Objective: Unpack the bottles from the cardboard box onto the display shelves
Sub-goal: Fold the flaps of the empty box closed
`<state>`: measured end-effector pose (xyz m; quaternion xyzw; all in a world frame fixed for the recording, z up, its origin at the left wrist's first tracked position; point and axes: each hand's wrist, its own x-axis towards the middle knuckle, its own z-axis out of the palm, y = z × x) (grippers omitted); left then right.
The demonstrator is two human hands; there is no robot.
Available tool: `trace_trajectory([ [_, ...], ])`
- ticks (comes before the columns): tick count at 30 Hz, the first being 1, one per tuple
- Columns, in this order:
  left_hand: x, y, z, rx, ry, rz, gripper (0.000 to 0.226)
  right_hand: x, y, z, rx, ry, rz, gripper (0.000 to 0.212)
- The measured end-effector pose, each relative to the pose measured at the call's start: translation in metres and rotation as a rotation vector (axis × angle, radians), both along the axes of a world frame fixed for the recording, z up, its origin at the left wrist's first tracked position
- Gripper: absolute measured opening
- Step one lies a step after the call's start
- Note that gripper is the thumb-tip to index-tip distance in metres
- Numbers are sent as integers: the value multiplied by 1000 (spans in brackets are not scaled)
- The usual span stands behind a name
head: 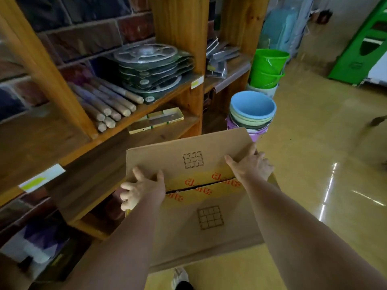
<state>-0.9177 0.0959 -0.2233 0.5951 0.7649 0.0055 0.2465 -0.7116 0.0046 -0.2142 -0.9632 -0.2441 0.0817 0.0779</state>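
A brown cardboard box (199, 222) sits low in front of me beside the wooden display shelves (100, 143). Yellow tape with red print runs along its top seam, which is slit open. The far flap (188, 155) is lifted slightly. My left hand (144, 189) grips the left edge of that flap, thumb on top and fingers curled under. My right hand (251, 164) holds the flap's right corner. No bottles are visible; the box's inside is hidden.
The shelves hold wooden dowels (106, 103), stacked packaged round discs (152, 70) and a flat yellow-edged tray (159, 120). Stacked basins (251, 114) and green buckets (268, 68) stand on the glossy floor (314, 164) beyond the box. My shoe (180, 277) shows below.
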Motion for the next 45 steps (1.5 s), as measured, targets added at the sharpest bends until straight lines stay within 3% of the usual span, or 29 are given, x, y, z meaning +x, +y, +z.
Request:
trace_trajectory([
  [9, 66, 89, -102, -32, 21, 14, 75, 71, 94, -111, 0, 73, -14, 96],
  [17, 123, 101, -237, -93, 11, 118, 75, 137, 137, -244, -82, 81, 92, 97],
  [31, 145, 135, -454, -70, -79, 331, 74, 170, 207, -457, -92, 170, 262, 97],
  [45, 144, 169, -514, -182, -102, 406, 78, 180, 275, -518, -206, 184, 418, 97],
])
